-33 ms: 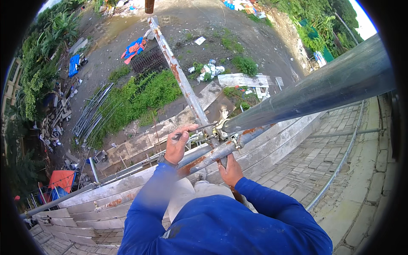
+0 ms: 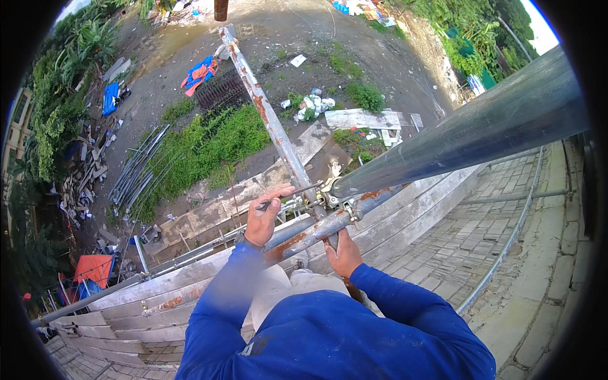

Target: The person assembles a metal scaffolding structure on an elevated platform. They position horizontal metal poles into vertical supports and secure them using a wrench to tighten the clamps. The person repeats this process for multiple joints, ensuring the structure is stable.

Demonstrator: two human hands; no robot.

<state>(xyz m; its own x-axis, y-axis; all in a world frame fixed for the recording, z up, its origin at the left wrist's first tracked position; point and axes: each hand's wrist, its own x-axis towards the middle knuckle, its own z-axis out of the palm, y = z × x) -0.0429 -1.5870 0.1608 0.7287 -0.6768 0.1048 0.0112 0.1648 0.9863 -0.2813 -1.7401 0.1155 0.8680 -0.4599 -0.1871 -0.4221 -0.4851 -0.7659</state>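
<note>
My left hand [image 2: 263,218] is closed round the handle of a slim dark wrench [image 2: 305,189]. The wrench's far end meets a scaffold clamp [image 2: 330,191] where several pipes cross. Below that joint, my right hand [image 2: 344,254] grips the lower end of the rusty grey pipe [image 2: 278,136] that stretches away from me. Across it, in front of my body, lies another rust-patched pipe [image 2: 310,239]. A thick dark grey pole [image 2: 468,130] rises from the clamp toward the upper right. My right fingertips are partly hidden behind the pipe.
Grey planks [image 2: 405,209] form a walkway beside me, above a block-paved surface [image 2: 456,240]. Far below, the ground holds loose metal pipes [image 2: 140,161], weeds [image 2: 215,142] and a red tarp [image 2: 94,269]. A thin rail pipe [image 2: 506,263] curves along the right.
</note>
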